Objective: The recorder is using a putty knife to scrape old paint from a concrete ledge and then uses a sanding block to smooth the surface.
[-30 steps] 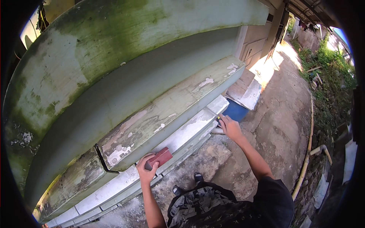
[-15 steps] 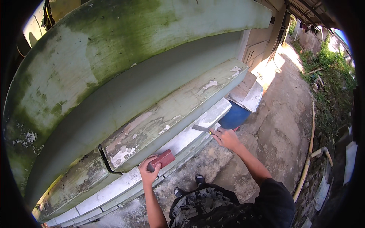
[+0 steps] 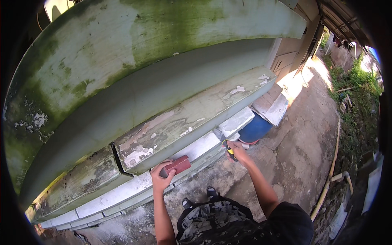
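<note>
My left hand point(image 3: 159, 178) is closed round a red sanding block point(image 3: 179, 165), which looks wrapped in sandpaper. It is held close by the lower white ledge point(image 3: 200, 148). My right hand point(image 3: 239, 153) grips a scraper by its black and yellow handle point(image 3: 230, 151). The scraper's grey blade point(image 3: 219, 133) points away from me at the white ledge; I cannot tell whether it touches. Above runs a greenish concrete ledge point(image 3: 196, 108) with flaking paint and bare patches.
A large curved wall point(image 3: 163, 32) with green moss stains overhangs the ledges. Beyond my right hand sits a blue container point(image 3: 255, 128) under a pale board point(image 3: 277, 109). Rough concrete ground point(image 3: 294, 151) stretches to the right, bordered by a pipe point(image 3: 332, 163) and plants point(image 3: 359, 77).
My right hand has turned the scraper, so its blade points away from me rather than leftward. The left hand keeps the sanding block in nearly the same place. The view has shifted slightly.
</note>
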The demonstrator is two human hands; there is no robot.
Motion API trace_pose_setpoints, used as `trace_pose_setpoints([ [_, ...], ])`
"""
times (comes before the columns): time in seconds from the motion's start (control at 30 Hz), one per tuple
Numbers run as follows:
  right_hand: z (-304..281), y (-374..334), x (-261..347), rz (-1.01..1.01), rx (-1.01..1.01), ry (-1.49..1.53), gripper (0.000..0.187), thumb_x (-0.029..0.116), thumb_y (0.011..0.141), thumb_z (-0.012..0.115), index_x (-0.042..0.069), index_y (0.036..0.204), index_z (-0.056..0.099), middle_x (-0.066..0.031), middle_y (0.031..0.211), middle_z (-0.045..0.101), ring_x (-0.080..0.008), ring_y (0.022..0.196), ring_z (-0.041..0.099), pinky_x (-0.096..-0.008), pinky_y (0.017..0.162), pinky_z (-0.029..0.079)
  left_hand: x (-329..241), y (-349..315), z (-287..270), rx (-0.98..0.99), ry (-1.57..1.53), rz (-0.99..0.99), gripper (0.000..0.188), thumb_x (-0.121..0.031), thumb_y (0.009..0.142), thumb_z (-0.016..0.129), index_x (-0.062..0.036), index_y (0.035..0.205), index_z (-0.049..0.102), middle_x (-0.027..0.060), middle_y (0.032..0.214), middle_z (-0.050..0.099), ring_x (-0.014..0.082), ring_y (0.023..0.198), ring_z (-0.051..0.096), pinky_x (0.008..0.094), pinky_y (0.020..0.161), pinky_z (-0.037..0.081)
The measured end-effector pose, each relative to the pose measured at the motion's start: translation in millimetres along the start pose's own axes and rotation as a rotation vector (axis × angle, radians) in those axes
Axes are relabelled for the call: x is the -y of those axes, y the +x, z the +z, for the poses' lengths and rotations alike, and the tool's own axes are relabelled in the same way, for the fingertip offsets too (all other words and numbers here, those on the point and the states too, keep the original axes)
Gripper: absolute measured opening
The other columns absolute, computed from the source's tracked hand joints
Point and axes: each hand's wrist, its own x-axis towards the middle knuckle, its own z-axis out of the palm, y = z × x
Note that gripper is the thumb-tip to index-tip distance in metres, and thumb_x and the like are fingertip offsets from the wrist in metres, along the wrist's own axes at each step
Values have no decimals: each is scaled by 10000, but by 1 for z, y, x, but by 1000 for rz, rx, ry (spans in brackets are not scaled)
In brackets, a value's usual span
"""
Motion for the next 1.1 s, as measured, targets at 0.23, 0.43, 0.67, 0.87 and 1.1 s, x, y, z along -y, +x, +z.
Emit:
trace_pose_setpoints([
  [0.23,8,-10,14,-488,-136,-557,336,259,1022,560,-31,1167,649,-121,719,625,-224,597,618,-367,520,475,0,1,1,1,-18,-21,317,-124,759,808,1,1033,710,164,1075,719,276,1004,691,362,907,519],
  [0.43,39,-36,-6,-716,30,-1161,377,206,950,638,119,1316,646,-152,972,612,-341,826,645,-422,748,523,-2,1,0,6,-25,-3,314,-115,754,810,-3,1031,714,162,1069,719,278,1002,693,360,899,524],
  [0.67,-67,31,9,-716,-574,-1375,335,184,939,631,117,1266,664,-134,907,612,-334,800,643,-440,665,528,-2,1,-2,-6,-24,12,306,-114,750,815,-17,1026,723,142,1056,730,277,976,706,357,891,532],
  [0.87,-77,18,32,-625,-767,-1227,331,171,938,633,115,1260,684,-156,881,624,-350,770,646,-460,675,529,-2,1,-3,-5,-6,20,307,-111,747,817,-24,1027,727,126,1046,740,274,966,711,352,894,532],
  [1.1,-41,1,3,-956,-231,-1362,342,172,925,656,141,1265,683,-104,850,577,-313,708,607,-425,642,521,-3,0,0,3,-54,29,303,-87,741,808,-12,1022,719,143,1067,731,276,973,704,358,894,531],
])
